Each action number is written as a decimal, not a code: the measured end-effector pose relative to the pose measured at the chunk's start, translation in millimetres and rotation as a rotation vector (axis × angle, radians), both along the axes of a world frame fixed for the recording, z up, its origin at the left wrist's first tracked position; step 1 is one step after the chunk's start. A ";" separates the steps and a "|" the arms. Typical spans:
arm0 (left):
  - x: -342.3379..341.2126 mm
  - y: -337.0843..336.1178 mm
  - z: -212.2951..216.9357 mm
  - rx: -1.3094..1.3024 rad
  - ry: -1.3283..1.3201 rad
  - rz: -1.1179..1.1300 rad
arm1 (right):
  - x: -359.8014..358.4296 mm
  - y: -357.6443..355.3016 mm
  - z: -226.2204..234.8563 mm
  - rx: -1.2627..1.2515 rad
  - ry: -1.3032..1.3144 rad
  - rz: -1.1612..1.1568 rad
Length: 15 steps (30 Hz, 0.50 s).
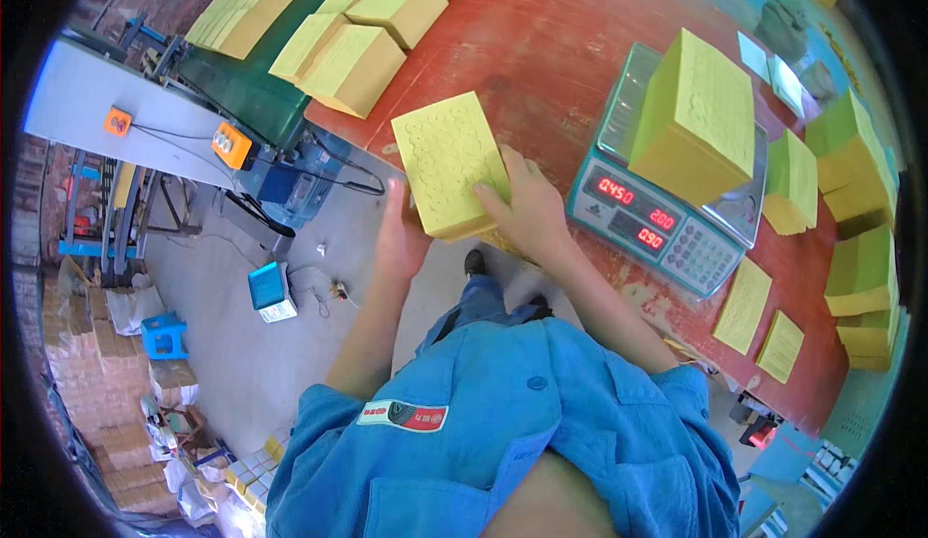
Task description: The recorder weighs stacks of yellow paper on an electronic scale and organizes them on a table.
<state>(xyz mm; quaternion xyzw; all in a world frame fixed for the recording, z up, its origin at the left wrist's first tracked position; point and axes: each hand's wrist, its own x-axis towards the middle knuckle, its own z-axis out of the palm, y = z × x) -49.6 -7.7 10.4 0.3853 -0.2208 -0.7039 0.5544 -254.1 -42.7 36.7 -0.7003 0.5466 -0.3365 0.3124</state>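
A thick stack of yellow paper [449, 161], its top sheet marked with a curly pattern, is between my two hands at the near edge of the red table. My left hand [401, 238] presses the stack's left side, with its fingers partly hidden behind it. Around the right side closes my right hand [527, 211], its thumb on the top sheet. To the right stands a digital scale [657, 219] with lit red figures. A taller stack of yellow paper [696, 113] rests on its metal pan.
More yellow stacks [353, 59] line the table's far left, and others [855, 171] stand along its right side. Thin yellow sheets [744, 306] lie near the scale. At left are a grey machine panel [106, 93] with orange switch boxes and a blue stool [164, 337] on the floor.
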 end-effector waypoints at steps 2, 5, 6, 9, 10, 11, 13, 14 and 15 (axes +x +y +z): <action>0.2 5.9 4.2 0.021 0.014 -0.064 | -3.2 10.3 0.7 0.033 -0.025 0.004; -15.5 21.3 15.9 0.137 -0.200 -0.025 | -10.1 30.1 -1.8 0.024 -0.032 -0.015; -12.6 25.4 11.9 0.122 -0.198 -0.026 | -12.9 34.7 -1.9 -0.026 -0.008 -0.007; 0.8 41.2 11.7 0.111 -0.010 -0.018 | -35.0 45.5 6.8 0.229 -0.517 0.064; -1.1 42.0 24.0 0.088 0.044 -0.024 | -47.7 50.5 11.9 0.204 -0.518 0.020; -5.7 39.1 41.1 0.080 0.048 -0.056 | -61.4 58.3 15.3 0.176 -0.496 -0.025; -16.3 42.2 80.3 -0.117 0.177 -0.156 | -88.8 69.4 31.1 0.149 -0.470 -0.084; -15.1 37.1 90.6 -0.351 -0.224 -0.204 | -102.2 71.7 47.0 0.131 -0.429 -0.077; -18.4 21.0 100.2 -0.584 -0.618 -0.255 | -115.0 72.9 63.8 0.115 -0.385 -0.082</action>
